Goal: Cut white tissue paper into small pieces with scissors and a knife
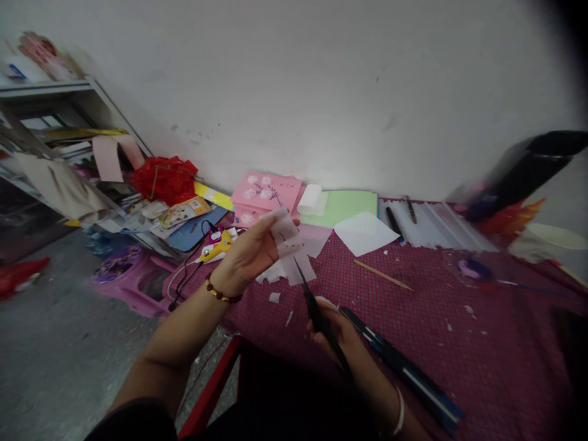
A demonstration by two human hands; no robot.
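My left hand (pixel 257 250) is closed on a thin piece of white translucent paper (pixel 285 231), held up above the table with the fingers behind it. Small slits or marks show on this paper. My right hand (pixel 337 331) grips dark scissors (pixel 316 312), their narrow tip pointing up and left at the paper's lower edge. Whether the blades touch the paper I cannot tell. Beneath the held piece lie more white paper pieces (pixel 275 271). Right of my right hand rests a long black and blue cutter-like tool (pixel 404 367).
A red patterned cloth (pixel 331 275) covers the table. On it are a pencil (pixel 383 274), pink flowered cards (pixel 264 193), green paper (pixel 353 205), a white sheet (pixel 365 234) and a yellow glue gun (pixel 218 247). A pink stool (pixel 133 288) and cluttered shelf (pixel 46 89) stand left.
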